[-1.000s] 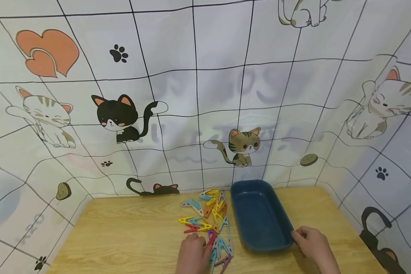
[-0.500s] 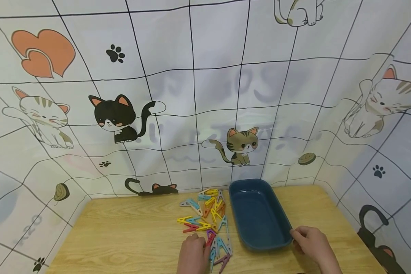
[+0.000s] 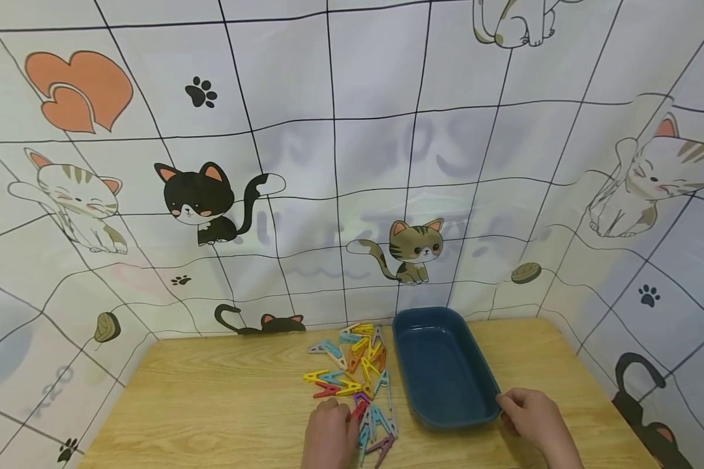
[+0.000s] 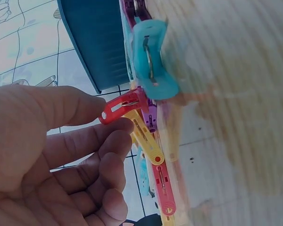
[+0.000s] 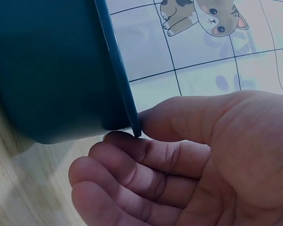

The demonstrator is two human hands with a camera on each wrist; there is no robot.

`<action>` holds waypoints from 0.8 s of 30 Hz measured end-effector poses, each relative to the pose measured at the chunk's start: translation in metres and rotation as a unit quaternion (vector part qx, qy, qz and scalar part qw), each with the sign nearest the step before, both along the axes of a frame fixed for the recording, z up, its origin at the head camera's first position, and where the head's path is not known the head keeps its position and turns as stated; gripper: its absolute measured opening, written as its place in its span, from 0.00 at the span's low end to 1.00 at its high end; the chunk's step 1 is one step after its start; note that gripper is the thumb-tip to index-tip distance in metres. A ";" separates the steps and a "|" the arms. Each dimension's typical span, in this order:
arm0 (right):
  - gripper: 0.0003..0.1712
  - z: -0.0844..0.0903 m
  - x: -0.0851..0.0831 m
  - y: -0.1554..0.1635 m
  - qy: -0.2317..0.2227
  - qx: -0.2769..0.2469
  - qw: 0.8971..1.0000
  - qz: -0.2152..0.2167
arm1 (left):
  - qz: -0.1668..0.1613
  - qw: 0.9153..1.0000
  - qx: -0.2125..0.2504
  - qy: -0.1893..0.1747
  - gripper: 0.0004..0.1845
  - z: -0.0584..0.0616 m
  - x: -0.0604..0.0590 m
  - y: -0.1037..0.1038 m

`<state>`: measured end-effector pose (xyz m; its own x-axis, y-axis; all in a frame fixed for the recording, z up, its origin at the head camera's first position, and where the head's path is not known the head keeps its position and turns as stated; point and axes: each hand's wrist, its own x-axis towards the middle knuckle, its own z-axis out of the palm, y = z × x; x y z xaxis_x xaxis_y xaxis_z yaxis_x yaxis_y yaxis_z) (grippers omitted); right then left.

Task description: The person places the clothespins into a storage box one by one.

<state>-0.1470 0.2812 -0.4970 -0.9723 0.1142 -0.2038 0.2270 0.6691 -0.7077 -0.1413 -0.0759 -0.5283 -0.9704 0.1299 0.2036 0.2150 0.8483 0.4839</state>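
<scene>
My left hand [image 3: 330, 431] pinches a red clothespin [image 4: 120, 107] between thumb and index finger, at the near end of a loose pile of colored clothespins [image 3: 364, 368]. A purple clothespin [image 4: 150, 117] and a yellow one [image 4: 142, 134] lie right by the red one in the left wrist view. On the right, my right hand [image 3: 534, 417] grips the near right corner of a blue rectangular basin [image 3: 446, 365], thumb over the rim [image 5: 132, 115] and index finger beneath. Nothing lies inside the basin.
The wooden table [image 3: 211, 397] backs onto a wall sheet [image 3: 305, 156] printed with cats and grid lines. Several light blue clothespins [image 3: 378, 420] and a mauve one [image 3: 382, 447] lie between my left hand and the basin.
Both hands keep their places on the red clothespin and the basin. Only a slight shift of the head view shows.
</scene>
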 end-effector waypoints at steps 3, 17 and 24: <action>0.16 0.000 -0.001 -0.001 -0.002 0.000 1.000 -0.003 | 0.000 1.000 0.000 0.001 0.13 0.003 0.001 0.000; 0.17 -0.002 -0.001 0.000 -0.011 0.005 1.000 0.002 | -0.020 1.000 0.014 0.005 0.11 0.019 0.007 0.006; 0.17 0.000 -0.001 -0.001 -0.011 0.004 1.000 0.001 | -0.053 0.992 0.020 0.112 0.12 0.023 0.013 0.016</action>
<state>-0.1485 0.2806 -0.4973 -0.9677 0.1134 -0.2252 0.2414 0.6748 -0.6974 -0.1278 -0.0595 -0.5054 -0.8815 0.2165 0.4196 0.4079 0.7966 0.4460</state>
